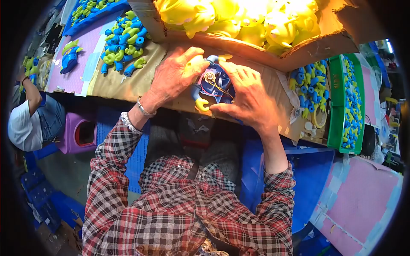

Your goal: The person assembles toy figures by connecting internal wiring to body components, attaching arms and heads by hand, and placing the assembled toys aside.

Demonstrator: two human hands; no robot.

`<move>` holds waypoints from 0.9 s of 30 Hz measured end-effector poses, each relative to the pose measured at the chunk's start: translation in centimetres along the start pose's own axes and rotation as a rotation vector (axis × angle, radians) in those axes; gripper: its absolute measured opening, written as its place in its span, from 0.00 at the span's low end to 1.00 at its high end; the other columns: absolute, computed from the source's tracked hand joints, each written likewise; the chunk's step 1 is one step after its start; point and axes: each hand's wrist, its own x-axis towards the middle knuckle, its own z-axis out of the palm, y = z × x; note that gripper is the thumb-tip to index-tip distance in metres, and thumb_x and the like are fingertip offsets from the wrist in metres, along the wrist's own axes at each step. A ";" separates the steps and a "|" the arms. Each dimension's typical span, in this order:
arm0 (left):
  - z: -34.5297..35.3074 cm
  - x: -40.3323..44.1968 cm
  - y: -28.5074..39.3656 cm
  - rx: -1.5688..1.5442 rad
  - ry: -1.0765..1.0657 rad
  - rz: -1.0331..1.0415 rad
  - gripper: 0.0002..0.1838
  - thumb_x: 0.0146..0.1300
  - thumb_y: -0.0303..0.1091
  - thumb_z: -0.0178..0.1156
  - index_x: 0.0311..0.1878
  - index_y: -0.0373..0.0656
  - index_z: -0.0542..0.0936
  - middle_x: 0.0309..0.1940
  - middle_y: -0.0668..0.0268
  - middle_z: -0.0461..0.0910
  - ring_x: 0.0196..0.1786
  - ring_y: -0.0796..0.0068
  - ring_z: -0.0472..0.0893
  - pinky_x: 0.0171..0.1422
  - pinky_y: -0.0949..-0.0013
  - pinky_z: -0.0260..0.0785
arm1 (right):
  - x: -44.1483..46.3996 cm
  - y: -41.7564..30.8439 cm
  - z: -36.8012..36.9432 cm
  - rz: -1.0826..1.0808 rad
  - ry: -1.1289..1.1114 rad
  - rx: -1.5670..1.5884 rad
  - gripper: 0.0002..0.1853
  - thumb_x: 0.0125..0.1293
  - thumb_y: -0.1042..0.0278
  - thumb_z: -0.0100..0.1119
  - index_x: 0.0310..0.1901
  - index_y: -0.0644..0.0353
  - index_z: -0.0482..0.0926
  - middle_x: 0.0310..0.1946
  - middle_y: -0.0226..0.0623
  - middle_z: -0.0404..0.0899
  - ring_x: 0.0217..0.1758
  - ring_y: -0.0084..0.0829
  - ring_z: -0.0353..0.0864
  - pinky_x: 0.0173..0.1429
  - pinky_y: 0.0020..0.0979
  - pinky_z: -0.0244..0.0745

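Observation:
On the cardboard-covered bench before me lies an open blue plastic toy body shell (223, 80), with a small round part (209, 77) and thin coloured wires inside. A blue toy arm with a yellow-green hand (200, 99) sits at the shell's lower left side; a second toy arm (212, 59) is at its top. My left hand (173, 77) has its fingers closed at the upper left of the shell, by that second arm. My right hand (252, 96) grips the shell from the right, thumb below and fingers above.
A cardboard box (294, 57) of yellow toy parts stands behind the shell. Piles of blue and yellow-green toy arms lie left (124, 45) and right (311, 83). A green crate (337, 102) holds more at the right. Another person (32, 113) is at far left.

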 end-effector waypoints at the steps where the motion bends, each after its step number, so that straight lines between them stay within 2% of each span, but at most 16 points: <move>1: -0.7 -0.2 0.4 0.072 -0.004 0.004 0.24 0.73 0.53 0.62 0.64 0.51 0.82 0.50 0.55 0.80 0.53 0.51 0.82 0.57 0.54 0.73 | -0.4 -0.4 -0.2 -0.004 0.037 -0.021 0.60 0.44 0.31 0.77 0.74 0.63 0.68 0.67 0.46 0.74 0.71 0.46 0.71 0.74 0.47 0.61; 2: -1.0 -0.4 0.5 0.140 -0.008 0.005 0.24 0.73 0.54 0.62 0.65 0.51 0.81 0.52 0.55 0.80 0.54 0.50 0.81 0.58 0.53 0.72 | -1.2 -0.7 -0.6 0.031 0.056 -0.055 0.60 0.44 0.31 0.77 0.74 0.63 0.67 0.67 0.47 0.74 0.72 0.46 0.71 0.75 0.47 0.61; 3: -0.4 -0.7 -0.4 0.302 0.186 0.161 0.25 0.68 0.50 0.68 0.65 0.53 0.82 0.56 0.59 0.79 0.58 0.53 0.79 0.64 0.51 0.68 | -2.1 -1.0 -0.9 0.068 0.074 -0.089 0.60 0.43 0.30 0.77 0.74 0.62 0.67 0.67 0.47 0.74 0.72 0.46 0.71 0.75 0.47 0.60; 4: -0.6 -0.7 0.1 0.286 0.204 0.302 0.25 0.65 0.50 0.69 0.64 0.54 0.83 0.54 0.61 0.79 0.59 0.55 0.78 0.65 0.50 0.66 | -2.9 -1.2 -1.1 0.108 0.091 -0.123 0.61 0.43 0.29 0.77 0.74 0.62 0.67 0.68 0.47 0.74 0.72 0.46 0.70 0.76 0.48 0.60; 6: -1.1 -0.8 1.8 0.251 0.242 0.580 0.25 0.60 0.49 0.72 0.61 0.56 0.84 0.51 0.67 0.80 0.62 0.58 0.76 0.68 0.47 0.61 | -4.2 -1.2 -0.8 0.173 0.083 -0.092 0.55 0.41 0.40 0.82 0.71 0.61 0.71 0.65 0.46 0.76 0.69 0.47 0.74 0.73 0.47 0.64; 7: 0.0 -1.0 1.9 0.173 0.162 0.664 0.26 0.54 0.44 0.76 0.59 0.57 0.85 0.52 0.69 0.80 0.62 0.62 0.76 0.69 0.49 0.58 | -4.9 -0.9 -0.3 0.225 0.058 -0.051 0.54 0.41 0.44 0.83 0.70 0.60 0.71 0.65 0.45 0.77 0.68 0.47 0.75 0.72 0.47 0.65; 8: 0.9 -1.0 2.3 0.199 0.090 0.717 0.24 0.53 0.42 0.76 0.55 0.56 0.85 0.51 0.70 0.80 0.62 0.62 0.76 0.67 0.49 0.59 | -5.1 -0.7 -0.2 0.273 0.034 -0.011 0.52 0.40 0.49 0.85 0.69 0.59 0.72 0.65 0.43 0.78 0.68 0.47 0.76 0.72 0.47 0.66; 9: 1.5 -1.0 2.2 0.260 0.072 0.720 0.22 0.53 0.42 0.77 0.53 0.56 0.85 0.49 0.71 0.80 0.62 0.64 0.76 0.66 0.49 0.60 | -4.8 -0.5 -0.3 0.167 0.147 -0.013 0.47 0.39 0.54 0.82 0.65 0.60 0.74 0.57 0.42 0.79 0.60 0.46 0.77 0.65 0.45 0.67; 12: 1.8 -0.3 2.1 0.270 0.076 0.718 0.14 0.53 0.40 0.74 0.44 0.56 0.87 0.43 0.72 0.80 0.56 0.67 0.78 0.63 0.51 0.62 | -3.6 -0.4 -1.4 0.139 0.227 -0.083 0.46 0.39 0.54 0.81 0.64 0.59 0.75 0.55 0.41 0.79 0.59 0.44 0.78 0.66 0.45 0.67; 16: 2.5 0.3 1.7 0.259 0.121 0.732 0.04 0.55 0.37 0.69 0.34 0.55 0.87 0.36 0.73 0.78 0.47 0.69 0.78 0.58 0.54 0.63 | -2.6 0.5 -1.0 0.178 0.190 -0.106 0.45 0.40 0.56 0.81 0.65 0.56 0.76 0.56 0.40 0.78 0.62 0.42 0.75 0.66 0.45 0.66; 17: 2.6 0.3 1.8 0.282 0.155 0.743 0.03 0.54 0.36 0.65 0.31 0.55 0.86 0.33 0.73 0.76 0.44 0.69 0.77 0.55 0.56 0.63 | -2.9 1.2 -0.4 0.208 0.138 -0.060 0.48 0.40 0.57 0.81 0.68 0.56 0.74 0.60 0.42 0.77 0.67 0.44 0.73 0.68 0.47 0.65; 21: 3.3 -0.2 1.6 0.361 0.217 0.770 0.04 0.53 0.37 0.65 0.30 0.52 0.86 0.37 0.72 0.77 0.47 0.68 0.77 0.56 0.56 0.64 | -3.6 1.5 0.4 0.250 0.313 0.040 0.54 0.39 0.62 0.82 0.74 0.57 0.69 0.67 0.46 0.74 0.72 0.48 0.70 0.73 0.50 0.64; 24: 3.6 -0.2 1.6 0.422 0.180 0.813 0.04 0.53 0.36 0.65 0.29 0.50 0.86 0.40 0.70 0.77 0.50 0.68 0.77 0.58 0.56 0.65 | -5.1 3.2 0.8 0.230 0.250 0.175 0.54 0.39 0.62 0.82 0.74 0.57 0.69 0.66 0.45 0.75 0.72 0.49 0.71 0.75 0.48 0.63; 25: 3.7 -0.1 1.6 0.414 0.143 0.811 0.04 0.52 0.36 0.65 0.28 0.49 0.86 0.41 0.70 0.77 0.51 0.67 0.76 0.58 0.56 0.65 | -5.1 2.5 0.4 0.323 0.178 0.170 0.55 0.38 0.66 0.82 0.74 0.58 0.69 0.63 0.45 0.78 0.70 0.48 0.75 0.75 0.47 0.67; 27: 3.7 0.2 1.9 0.403 0.093 0.800 0.04 0.51 0.35 0.65 0.28 0.48 0.86 0.42 0.69 0.77 0.52 0.67 0.76 0.59 0.55 0.65 | -5.1 2.6 0.5 0.313 0.279 0.333 0.55 0.37 0.70 0.82 0.74 0.59 0.69 0.61 0.45 0.79 0.67 0.45 0.78 0.73 0.45 0.72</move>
